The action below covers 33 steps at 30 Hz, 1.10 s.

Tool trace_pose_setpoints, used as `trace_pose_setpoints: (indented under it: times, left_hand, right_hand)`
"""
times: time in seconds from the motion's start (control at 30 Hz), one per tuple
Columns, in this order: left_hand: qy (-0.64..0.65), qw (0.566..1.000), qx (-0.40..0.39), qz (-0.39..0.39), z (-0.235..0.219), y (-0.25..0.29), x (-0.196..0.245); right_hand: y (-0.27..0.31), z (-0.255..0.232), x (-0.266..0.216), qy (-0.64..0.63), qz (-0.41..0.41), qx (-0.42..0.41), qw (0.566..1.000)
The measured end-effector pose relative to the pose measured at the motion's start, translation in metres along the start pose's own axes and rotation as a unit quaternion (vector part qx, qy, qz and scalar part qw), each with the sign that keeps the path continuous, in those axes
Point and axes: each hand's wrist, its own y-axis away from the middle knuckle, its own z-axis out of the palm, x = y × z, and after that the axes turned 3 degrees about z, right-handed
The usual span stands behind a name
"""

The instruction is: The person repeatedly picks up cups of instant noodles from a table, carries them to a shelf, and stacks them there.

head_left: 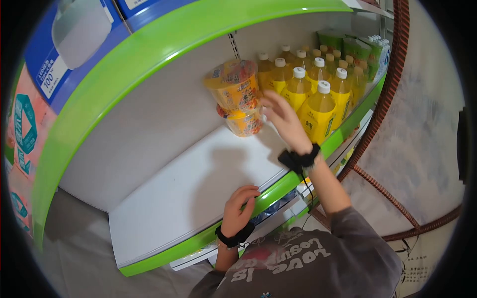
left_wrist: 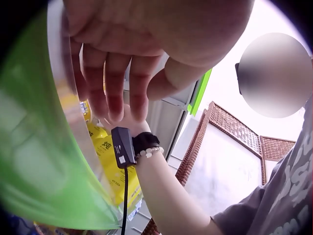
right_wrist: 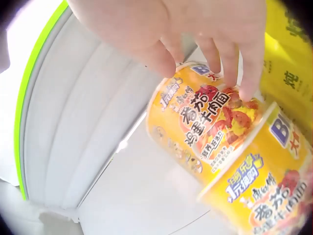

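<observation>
Two yellow instant noodle cups stand stacked on the white shelf (head_left: 164,193), the upper cup (head_left: 231,87) over the lower cup (head_left: 244,123). My right hand (head_left: 285,121) is at the right side of the stack. In the right wrist view its bent fingers (right_wrist: 244,73) and thumb overlap the top of the upper cup (right_wrist: 195,127), spread apart rather than closed round it. The lower cup (right_wrist: 264,181) shows its label below. At the shelf's green front edge, my left hand (head_left: 238,211) rests with loosely bent fingers and holds nothing.
Rows of yellow drink bottles (head_left: 318,111) with white caps fill the shelf's right end, beside green packs (head_left: 355,47). A green-edged upper shelf (head_left: 164,44) arches overhead, with blue boxes on it. A brown woven-frame screen (head_left: 385,196) stands on the right.
</observation>
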Motion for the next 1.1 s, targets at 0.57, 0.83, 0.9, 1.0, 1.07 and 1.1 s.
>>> trace_pose_setpoints:
  times: [0.57, 0.83, 0.9, 1.0, 1.07, 1.1]
  left_hand:
    - [-0.082, 0.977, 0.127, -0.153, 0.046, 0.126, 0.05]
    - [-0.058, 0.94, 0.047, -0.334, 0.097, 0.221, 0.077]
    - [-0.048, 0.945, 0.053, -0.318, 0.101, 0.226, 0.073]
    - [-0.098, 0.961, 0.065, -0.25, 0.095, 0.21, 0.079]
    - [-0.169, 0.965, 0.086, -0.182, 0.087, 0.199, 0.094]
    - [-0.168, 0.962, 0.094, -0.194, 0.085, 0.2, 0.106]
  right_hand:
    - [0.258, -0.057, 0.038, 0.05, 0.235, -0.163, 0.957]
    - [0.32, -0.036, 0.04, 0.066, 0.294, -0.33, 0.894]
    - [0.318, -0.025, 0.032, 0.079, 0.248, -0.366, 0.893]
    - [0.315, -0.013, 0.029, 0.129, 0.104, -0.383, 0.909]
    - [0.321, -0.005, 0.022, 0.099, 0.185, -0.331, 0.92]
    - [0.335, -0.002, 0.02, 0.097, 0.19, -0.343, 0.915]
